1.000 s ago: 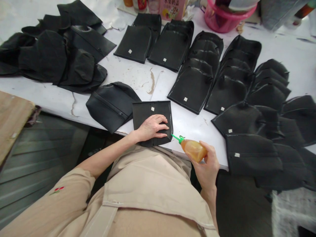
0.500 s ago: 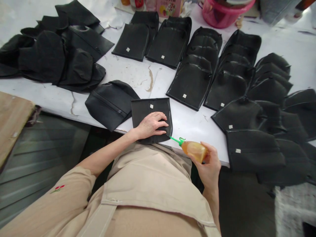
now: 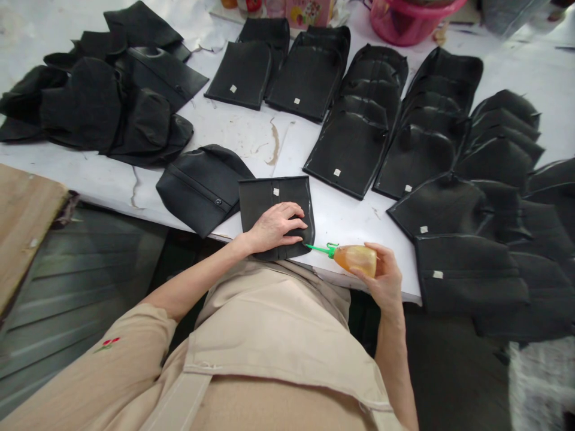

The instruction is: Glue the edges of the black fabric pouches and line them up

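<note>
A black leather-like piece (image 3: 258, 200) with a small white tag lies at the table's front edge. My left hand (image 3: 279, 226) rests on it, fingers spread and pressing it down. My right hand (image 3: 385, 272) is closed around a soft plastic glue bottle (image 3: 357, 260) of amber liquid. The bottle is tipped nearly level, and its thin green nozzle reaches the right edge of the piece near its lower corner. A shiny line runs along that right edge. Just left lies another black piece (image 3: 197, 185) with a snap button, its side partly under the first one.
Overlapping rows of tagged black pieces (image 3: 348, 146) cover the back and right of the white table (image 3: 251, 131). A loose heap of black pieces (image 3: 81, 108) lies at the left. A pink basin (image 3: 411, 21) stands at the back; a wooden board (image 3: 27, 221) is at far left.
My right hand has lifted slightly and turned the glue bottle closer to level. The nozzle tip has shifted a little up and left along the piece's right edge. My left hand stays put.
</note>
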A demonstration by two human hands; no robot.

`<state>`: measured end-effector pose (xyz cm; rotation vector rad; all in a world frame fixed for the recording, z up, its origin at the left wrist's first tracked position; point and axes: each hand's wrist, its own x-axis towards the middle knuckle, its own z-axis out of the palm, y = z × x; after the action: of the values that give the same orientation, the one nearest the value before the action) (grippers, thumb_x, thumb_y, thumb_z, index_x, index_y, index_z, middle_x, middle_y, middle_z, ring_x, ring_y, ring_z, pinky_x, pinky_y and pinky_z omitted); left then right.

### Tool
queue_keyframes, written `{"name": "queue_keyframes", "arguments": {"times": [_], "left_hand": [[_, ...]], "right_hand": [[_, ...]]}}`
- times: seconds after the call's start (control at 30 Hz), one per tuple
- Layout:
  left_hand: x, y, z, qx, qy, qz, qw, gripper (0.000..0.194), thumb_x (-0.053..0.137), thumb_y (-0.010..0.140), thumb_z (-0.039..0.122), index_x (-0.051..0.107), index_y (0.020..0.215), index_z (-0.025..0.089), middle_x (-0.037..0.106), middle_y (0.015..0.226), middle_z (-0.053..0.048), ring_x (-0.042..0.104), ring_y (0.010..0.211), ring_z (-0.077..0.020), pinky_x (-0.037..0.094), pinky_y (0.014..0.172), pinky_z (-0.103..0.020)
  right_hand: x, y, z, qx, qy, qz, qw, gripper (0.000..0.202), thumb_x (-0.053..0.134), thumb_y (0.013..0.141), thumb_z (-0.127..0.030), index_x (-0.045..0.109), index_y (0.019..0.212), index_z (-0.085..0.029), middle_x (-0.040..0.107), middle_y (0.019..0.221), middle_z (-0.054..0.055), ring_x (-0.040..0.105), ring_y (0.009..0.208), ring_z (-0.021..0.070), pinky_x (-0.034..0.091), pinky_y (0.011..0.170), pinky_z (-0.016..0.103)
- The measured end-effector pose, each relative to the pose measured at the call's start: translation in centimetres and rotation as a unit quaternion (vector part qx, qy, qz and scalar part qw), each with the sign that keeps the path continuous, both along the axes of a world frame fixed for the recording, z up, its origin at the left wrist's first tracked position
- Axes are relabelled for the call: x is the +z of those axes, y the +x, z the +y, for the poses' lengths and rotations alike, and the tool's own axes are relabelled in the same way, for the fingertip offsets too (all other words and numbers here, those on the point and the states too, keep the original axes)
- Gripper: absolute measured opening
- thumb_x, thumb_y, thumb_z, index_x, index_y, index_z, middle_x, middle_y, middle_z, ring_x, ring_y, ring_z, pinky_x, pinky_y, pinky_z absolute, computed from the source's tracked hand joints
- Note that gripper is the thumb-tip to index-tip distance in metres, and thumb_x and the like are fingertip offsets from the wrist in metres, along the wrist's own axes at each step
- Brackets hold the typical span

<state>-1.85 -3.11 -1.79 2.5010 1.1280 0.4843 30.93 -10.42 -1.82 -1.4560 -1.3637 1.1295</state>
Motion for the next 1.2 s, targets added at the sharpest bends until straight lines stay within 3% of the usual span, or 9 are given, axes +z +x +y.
{"name": "queue_keyframes", "arguments": {"times": [0.3, 0.57, 0.67, 0.87, 1.2], "left_hand": [[0.0, 0.1, -0.1, 0.001, 0.021, 0.0, 1.0, 0.02, 0.074, 0.095, 0.032, 0.075, 0.112, 0.02, 0.069, 0.126, -0.011, 0.061, 0.129, -0.0292, 0.053, 0.109, -0.044], [1.1, 2.0, 0.0, 0.053, 0.019, 0.058, 0.997, 0.022, 0.074, 0.095, 0.035, 0.074, 0.111, 0.02, 0.069, 0.122, -0.012, 0.061, 0.121, -0.0302, 0.049, 0.101, -0.045], [1.2, 2.8, 0.4, 0.077, 0.015, 0.078, 0.994, 0.024, 0.075, 0.094, 0.038, 0.074, 0.109, 0.02, 0.069, 0.12, -0.012, 0.061, 0.118, -0.0312, 0.047, 0.097, -0.046], [0.9, 3.4, 0.5, 0.102, 0.01, 0.069, 0.992, 0.023, 0.075, 0.093, 0.037, 0.073, 0.109, 0.021, 0.068, 0.121, -0.012, 0.058, 0.117, -0.0312, 0.045, 0.095, -0.046], [0.8, 3.5, 0.3, 0.113, -0.001, 0.067, 0.991, 0.024, 0.077, 0.092, 0.036, 0.073, 0.111, 0.021, 0.068, 0.122, -0.011, 0.058, 0.119, -0.0318, 0.045, 0.096, -0.047]], "right_hand": [[0.6, 1.2, -0.2, 0.011, 0.041, -0.024, 0.999, 0.058, 0.096, 0.07, -0.041, 0.07, 0.12, -0.028, 0.069, 0.117, 0.005, 0.071, 0.103, 0.0265, 0.063, 0.083, 0.037], [1.6, 1.1, -1.4, -0.121, 0.067, 0.001, 0.99, 0.063, 0.098, 0.065, -0.045, 0.069, 0.117, -0.025, 0.07, 0.112, 0.005, 0.072, 0.094, 0.0255, 0.063, 0.08, 0.038], [1.6, 0.6, -2.2, -0.142, 0.083, -0.018, 0.986, 0.064, 0.098, 0.066, -0.045, 0.068, 0.119, -0.024, 0.069, 0.114, 0.007, 0.071, 0.096, 0.0261, 0.063, 0.081, 0.04], [0.6, -0.8, -3.7, -0.139, 0.102, -0.067, 0.983, 0.061, 0.094, 0.073, -0.048, 0.066, 0.122, -0.023, 0.066, 0.119, 0.01, 0.068, 0.108, 0.0295, 0.062, 0.088, 0.045], [0.3, -1.5, -4.0, -0.107, 0.164, -0.083, 0.977, 0.058, 0.092, 0.078, -0.04, 0.065, 0.127, -0.025, 0.065, 0.114, 0.007, 0.066, 0.105, 0.0269, 0.06, 0.088, 0.041]]}}
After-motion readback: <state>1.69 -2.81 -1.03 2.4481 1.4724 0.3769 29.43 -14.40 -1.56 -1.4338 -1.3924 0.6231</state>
